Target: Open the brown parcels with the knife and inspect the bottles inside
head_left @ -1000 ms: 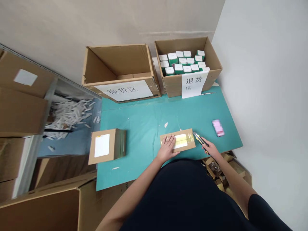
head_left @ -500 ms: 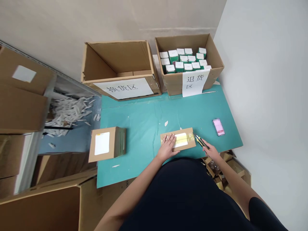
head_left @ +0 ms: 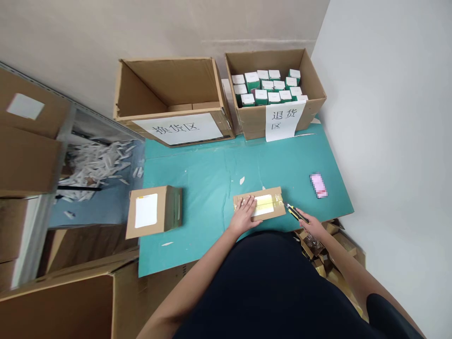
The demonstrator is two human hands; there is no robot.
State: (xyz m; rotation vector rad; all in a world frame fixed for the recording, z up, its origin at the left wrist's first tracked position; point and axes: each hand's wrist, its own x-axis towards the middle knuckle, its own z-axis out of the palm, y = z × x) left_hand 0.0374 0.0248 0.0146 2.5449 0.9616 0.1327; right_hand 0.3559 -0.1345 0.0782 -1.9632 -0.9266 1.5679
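On the green tabletop, near its front edge, lies a small brown cardboard box with a white label and yellowish tape along its top. Over the left part of this box rests my left hand, its fingers spread out flat and the thumb toward the near side. My right hand is closed around a black and yellow utility knife. The knife's tip points at the box's right end, a small gap away from it.
Two large open cartons stand at the back: a left carton with a paper sign, and a right carton filled with several green-and-white boxes. A labelled carton sits at the table's left, a pink phone at the right. Cardboard scraps lie below.
The knife in my right hand has drawn slightly away from the box's right end, down and to the right. My left hand stays on the box. The whole view has shifted a little.
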